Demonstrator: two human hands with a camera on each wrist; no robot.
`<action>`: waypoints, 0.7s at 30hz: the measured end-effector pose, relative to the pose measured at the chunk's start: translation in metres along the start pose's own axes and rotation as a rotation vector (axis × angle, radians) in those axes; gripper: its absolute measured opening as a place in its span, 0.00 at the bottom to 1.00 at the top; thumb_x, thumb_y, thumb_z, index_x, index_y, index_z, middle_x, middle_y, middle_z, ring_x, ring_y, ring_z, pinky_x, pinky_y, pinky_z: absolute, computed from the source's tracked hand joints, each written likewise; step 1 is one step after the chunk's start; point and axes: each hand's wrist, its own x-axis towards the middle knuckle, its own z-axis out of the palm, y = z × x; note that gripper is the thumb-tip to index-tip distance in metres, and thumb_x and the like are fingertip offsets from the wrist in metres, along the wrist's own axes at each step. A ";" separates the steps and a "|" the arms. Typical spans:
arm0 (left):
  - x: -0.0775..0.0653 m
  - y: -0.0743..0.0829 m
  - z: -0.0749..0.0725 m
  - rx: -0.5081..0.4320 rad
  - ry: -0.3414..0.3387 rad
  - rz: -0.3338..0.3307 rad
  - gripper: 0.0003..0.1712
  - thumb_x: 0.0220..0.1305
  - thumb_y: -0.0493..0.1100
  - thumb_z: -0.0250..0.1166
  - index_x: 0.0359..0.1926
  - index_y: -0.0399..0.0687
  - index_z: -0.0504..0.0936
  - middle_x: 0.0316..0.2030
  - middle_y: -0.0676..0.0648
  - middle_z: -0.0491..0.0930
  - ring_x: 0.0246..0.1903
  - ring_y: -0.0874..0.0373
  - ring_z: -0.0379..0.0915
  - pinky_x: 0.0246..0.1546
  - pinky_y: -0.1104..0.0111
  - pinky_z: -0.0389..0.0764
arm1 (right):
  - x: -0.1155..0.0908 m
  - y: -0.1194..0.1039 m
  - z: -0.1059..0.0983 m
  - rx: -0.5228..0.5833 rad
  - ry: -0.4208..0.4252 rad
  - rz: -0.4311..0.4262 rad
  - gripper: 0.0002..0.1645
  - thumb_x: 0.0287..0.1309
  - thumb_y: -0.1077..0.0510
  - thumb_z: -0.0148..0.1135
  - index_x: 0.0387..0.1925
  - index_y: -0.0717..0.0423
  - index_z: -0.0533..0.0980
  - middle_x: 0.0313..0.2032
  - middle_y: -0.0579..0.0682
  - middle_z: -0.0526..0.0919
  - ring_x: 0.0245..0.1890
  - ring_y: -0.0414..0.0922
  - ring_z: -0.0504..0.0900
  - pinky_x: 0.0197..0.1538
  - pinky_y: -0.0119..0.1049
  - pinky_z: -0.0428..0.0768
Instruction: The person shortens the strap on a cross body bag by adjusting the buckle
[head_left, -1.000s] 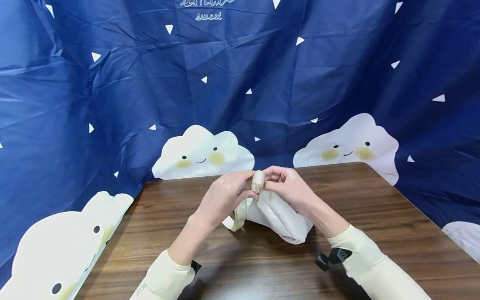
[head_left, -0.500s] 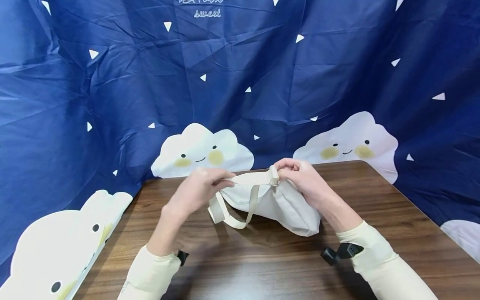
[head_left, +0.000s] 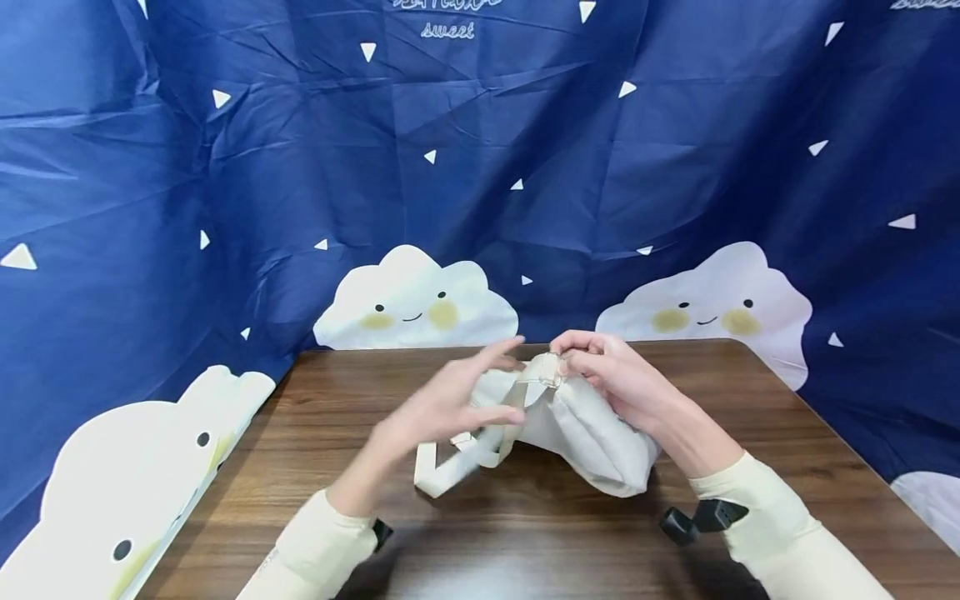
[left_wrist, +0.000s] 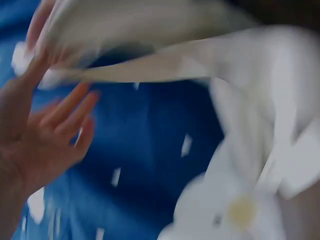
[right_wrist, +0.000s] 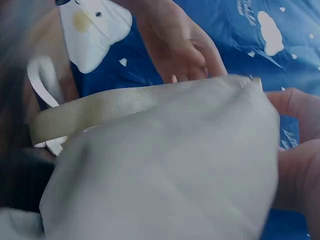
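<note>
A soft off-white cloth bag [head_left: 603,446] with a cream webbing strap [head_left: 442,477] hangs just over the table or rests on it; I cannot tell which. My right hand [head_left: 626,375] pinches its upper end beside the strap's slider buckle [head_left: 550,370]. My left hand [head_left: 442,404] is close to the strap's left side, fingers straight and thumb spread apart. In the right wrist view the bag [right_wrist: 165,165] covers much of the picture, and the left hand [right_wrist: 182,47] shows behind the strap [right_wrist: 125,103]. The left wrist view is blurred.
A dark wooden table [head_left: 315,467] lies under the hands. Behind it hangs a blue curtain [head_left: 450,208] with white clouds and triangles. A small black device [head_left: 708,517] sits at the right wrist, another black device [head_left: 381,533] at the left.
Half a second ago my left hand held the strap stretched out to the left. It has let go and come back right toward the buckle. The right hand keeps its grip.
</note>
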 end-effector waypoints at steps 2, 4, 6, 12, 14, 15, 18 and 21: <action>0.004 0.002 0.015 -0.002 0.107 0.043 0.35 0.68 0.40 0.68 0.73 0.44 0.68 0.52 0.49 0.83 0.51 0.63 0.78 0.53 0.66 0.77 | 0.001 -0.005 0.000 0.001 -0.058 0.028 0.08 0.61 0.69 0.56 0.42 0.62 0.76 0.27 0.46 0.76 0.22 0.35 0.71 0.25 0.26 0.71; 0.005 -0.002 0.018 0.038 0.243 0.060 0.27 0.64 0.30 0.64 0.65 0.39 0.76 0.47 0.48 0.85 0.45 0.62 0.80 0.49 0.66 0.79 | 0.001 -0.013 -0.003 -0.018 -0.099 0.049 0.08 0.61 0.68 0.56 0.42 0.62 0.74 0.27 0.46 0.76 0.23 0.36 0.71 0.25 0.27 0.71; 0.001 -0.011 0.009 0.106 0.382 0.032 0.28 0.53 0.22 0.60 0.56 0.39 0.82 0.44 0.46 0.85 0.43 0.58 0.79 0.47 0.64 0.80 | -0.002 -0.021 -0.011 -0.043 -0.107 0.058 0.08 0.61 0.69 0.55 0.42 0.62 0.74 0.24 0.45 0.72 0.20 0.36 0.68 0.24 0.27 0.69; -0.019 -0.055 -0.040 0.113 0.715 -0.196 0.25 0.44 0.18 0.58 0.41 0.40 0.86 0.36 0.46 0.84 0.37 0.53 0.79 0.41 0.65 0.78 | -0.019 -0.041 -0.051 -0.091 -0.192 0.065 0.17 0.62 0.72 0.49 0.50 0.67 0.75 0.22 0.42 0.63 0.21 0.36 0.59 0.25 0.27 0.65; -0.029 -0.073 -0.057 0.001 0.804 -0.274 0.22 0.51 0.19 0.57 0.41 0.40 0.87 0.34 0.47 0.84 0.32 0.54 0.79 0.34 0.70 0.77 | -0.026 -0.045 -0.064 -0.100 -0.249 0.042 0.19 0.64 0.73 0.47 0.54 0.69 0.75 0.23 0.41 0.63 0.22 0.37 0.60 0.28 0.27 0.68; -0.034 -0.080 -0.064 -0.068 0.845 -0.312 0.21 0.54 0.20 0.56 0.42 0.39 0.87 0.33 0.47 0.84 0.30 0.55 0.78 0.31 0.71 0.76 | -0.029 -0.048 -0.071 -0.107 -0.276 0.027 0.20 0.65 0.73 0.46 0.56 0.70 0.74 0.24 0.42 0.66 0.22 0.37 0.61 0.29 0.27 0.70; -0.047 -0.100 -0.081 -0.266 0.934 -0.403 0.19 0.62 0.20 0.54 0.46 0.36 0.86 0.36 0.45 0.85 0.31 0.57 0.79 0.31 0.74 0.77 | -0.037 -0.053 -0.089 -0.165 -0.347 -0.014 0.20 0.68 0.74 0.46 0.58 0.73 0.72 0.30 0.47 0.77 0.28 0.39 0.72 0.36 0.30 0.77; -0.053 -0.116 -0.097 -0.581 0.980 -0.474 0.15 0.69 0.24 0.53 0.49 0.35 0.83 0.41 0.44 0.83 0.40 0.57 0.79 0.40 0.71 0.78 | -0.039 -0.058 -0.105 -0.263 -0.323 -0.014 0.21 0.67 0.75 0.48 0.60 0.72 0.71 0.41 0.55 0.84 0.39 0.42 0.81 0.41 0.34 0.81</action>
